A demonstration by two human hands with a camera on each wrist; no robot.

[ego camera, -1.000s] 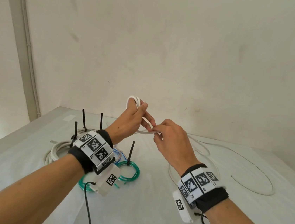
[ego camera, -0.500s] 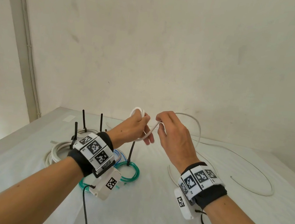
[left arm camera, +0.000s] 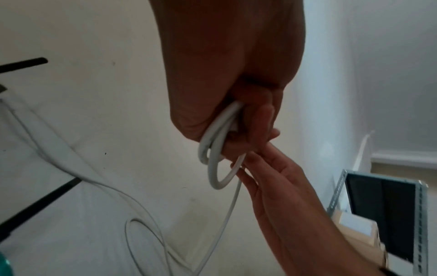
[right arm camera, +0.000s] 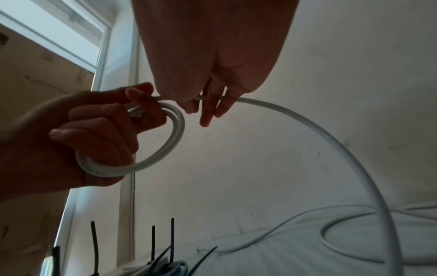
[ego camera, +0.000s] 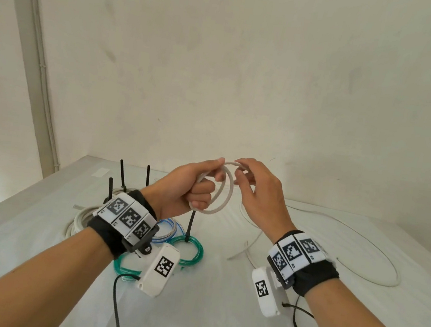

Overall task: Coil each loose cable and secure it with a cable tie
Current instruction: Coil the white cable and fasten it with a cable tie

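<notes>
Two hands are raised above the white-covered table (ego camera: 219, 311), working one white cable (ego camera: 228, 191) between them. The left hand (ego camera: 190, 190) is closed in a fist around the small coil already formed; the fingers (right arm camera: 99, 127) curl through the loops and the thumb lies along the top of the coil. The coil hangs to the right of the fist as a roughly round ring of at least two turns. The right hand (ego camera: 259, 195) meets the coil at its top edge: thumb and fingertips (right arm camera: 205, 112) pinch the cable just beside the left thumb, with the remaining fingers extended and loosely spread. From that pinch the free length of cable arcs down and away to the table, where the rest lies in wide loose loops on the right half of the cloth. On the left half of the table, below the left wrist, lie finished bundles: a green coiled cable (ego camera: 188, 251), a blue coiled cable (ego camera: 166, 227) just behind it, and a thicker white coiled cable (ego camera: 79, 220) farther left. Black cable ties (ego camera: 190, 225) stand upright from these bundles. Both wrists carry black bands with printed markers and a white camera unit (ego camera: 159, 270).
</notes>
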